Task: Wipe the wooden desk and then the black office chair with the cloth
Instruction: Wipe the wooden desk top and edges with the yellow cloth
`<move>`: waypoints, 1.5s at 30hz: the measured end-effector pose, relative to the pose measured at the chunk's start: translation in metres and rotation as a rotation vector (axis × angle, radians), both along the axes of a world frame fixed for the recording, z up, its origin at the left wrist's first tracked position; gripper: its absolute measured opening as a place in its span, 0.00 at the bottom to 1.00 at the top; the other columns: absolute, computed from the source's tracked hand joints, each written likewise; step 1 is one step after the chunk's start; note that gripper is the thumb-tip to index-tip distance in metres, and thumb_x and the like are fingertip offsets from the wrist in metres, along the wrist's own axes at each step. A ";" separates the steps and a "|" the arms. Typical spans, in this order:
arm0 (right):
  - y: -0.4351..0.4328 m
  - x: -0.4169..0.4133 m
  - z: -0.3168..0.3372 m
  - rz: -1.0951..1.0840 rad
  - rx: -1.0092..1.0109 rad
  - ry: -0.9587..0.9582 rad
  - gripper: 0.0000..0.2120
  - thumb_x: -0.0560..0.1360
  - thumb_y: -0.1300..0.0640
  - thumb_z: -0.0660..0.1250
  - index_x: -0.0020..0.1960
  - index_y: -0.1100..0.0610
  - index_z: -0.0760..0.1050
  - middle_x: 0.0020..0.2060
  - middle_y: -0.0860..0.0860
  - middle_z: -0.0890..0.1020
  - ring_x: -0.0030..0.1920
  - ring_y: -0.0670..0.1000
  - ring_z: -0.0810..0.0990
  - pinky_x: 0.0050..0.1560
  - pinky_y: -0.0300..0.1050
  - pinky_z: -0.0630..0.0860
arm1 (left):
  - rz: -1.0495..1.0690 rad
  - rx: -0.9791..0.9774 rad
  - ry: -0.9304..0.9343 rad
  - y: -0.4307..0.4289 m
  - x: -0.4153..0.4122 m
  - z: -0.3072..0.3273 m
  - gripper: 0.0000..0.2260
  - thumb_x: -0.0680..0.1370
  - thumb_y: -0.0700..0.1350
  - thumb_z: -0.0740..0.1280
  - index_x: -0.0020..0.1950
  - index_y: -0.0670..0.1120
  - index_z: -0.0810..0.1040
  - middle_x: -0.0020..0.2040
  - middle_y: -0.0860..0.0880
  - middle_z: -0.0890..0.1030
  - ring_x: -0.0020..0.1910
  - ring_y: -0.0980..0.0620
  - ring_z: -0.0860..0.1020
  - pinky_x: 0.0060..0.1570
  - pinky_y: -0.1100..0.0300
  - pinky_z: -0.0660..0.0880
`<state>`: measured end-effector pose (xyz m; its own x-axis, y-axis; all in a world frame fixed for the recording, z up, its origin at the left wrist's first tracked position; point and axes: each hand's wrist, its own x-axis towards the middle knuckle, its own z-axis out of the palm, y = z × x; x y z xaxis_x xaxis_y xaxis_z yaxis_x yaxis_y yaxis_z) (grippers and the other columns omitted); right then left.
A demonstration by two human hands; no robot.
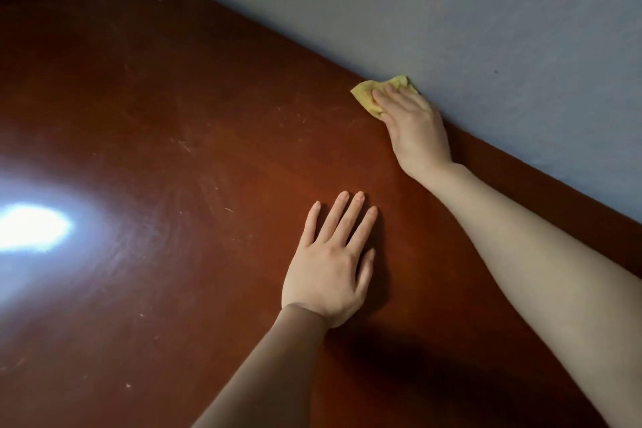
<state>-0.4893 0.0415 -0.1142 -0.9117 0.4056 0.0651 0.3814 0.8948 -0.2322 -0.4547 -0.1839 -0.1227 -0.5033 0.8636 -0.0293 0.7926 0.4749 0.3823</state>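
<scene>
Yellow cloth [364, 95] sits right of centre, at the back edge of the wooden desk [156, 80] against the wall [486, 10], pressed under the nearly straight fingers of my right hand [415, 127]. My left hand [328, 271] lies spread and empty on the wood below centre. I judge the desk only part-wiped, with scuffs [184, 146] showing at left; the black office chair, out of view, is yet to do.

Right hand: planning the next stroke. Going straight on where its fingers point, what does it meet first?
Probably the grey wall, just past the cloth the right hand presses at the desk edge.
</scene>
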 end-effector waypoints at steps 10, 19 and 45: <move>-0.072 -0.074 -0.003 0.388 -0.067 -0.052 0.20 0.82 0.57 0.55 0.73 0.50 0.64 0.73 0.49 0.64 0.74 0.50 0.58 0.71 0.47 0.56 | 0.002 -0.019 -0.017 -0.003 -0.002 -0.001 0.25 0.80 0.53 0.47 0.77 0.50 0.57 0.77 0.50 0.55 0.77 0.51 0.47 0.72 0.44 0.39; -0.033 0.007 0.005 0.559 -0.126 -0.051 0.20 0.78 0.61 0.63 0.69 0.54 0.70 0.69 0.52 0.71 0.71 0.53 0.67 0.71 0.50 0.62 | 0.002 -0.027 -0.004 -0.001 -0.002 0.000 0.25 0.80 0.54 0.46 0.77 0.51 0.55 0.78 0.50 0.53 0.77 0.51 0.45 0.73 0.47 0.39; -0.135 -0.096 0.001 0.539 -0.048 -0.100 0.21 0.82 0.57 0.54 0.74 0.46 0.61 0.75 0.46 0.61 0.75 0.50 0.54 0.73 0.51 0.56 | -0.024 -0.005 -0.038 -0.003 -0.004 0.001 0.24 0.79 0.53 0.48 0.74 0.48 0.63 0.74 0.47 0.64 0.76 0.47 0.54 0.74 0.49 0.38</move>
